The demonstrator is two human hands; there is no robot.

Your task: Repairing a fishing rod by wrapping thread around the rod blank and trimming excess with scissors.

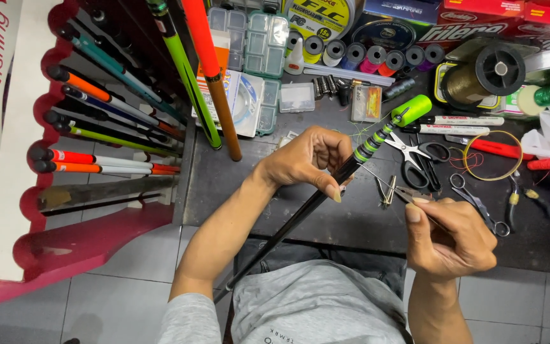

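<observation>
My left hand (307,159) grips a black fishing rod (300,213) with green bands and a bright green butt cap (412,109); the rod runs diagonally from my lap up to the dark work table (326,223). My right hand (450,236) pinches a thin metal tool (405,192) between thumb and forefinger, its tip just right of the rod. A thin line seems to run from the rod toward that tool. A small metal clip (388,190) lies between my hands.
Scissors (418,159) and smaller scissors (479,204), marker pens (466,121), thread spools (364,58), a large line spool (485,76), plastic tackle boxes (265,44) and a yellow ring (493,156) crowd the table. A red-and-white rack of rods (106,127) stands at left.
</observation>
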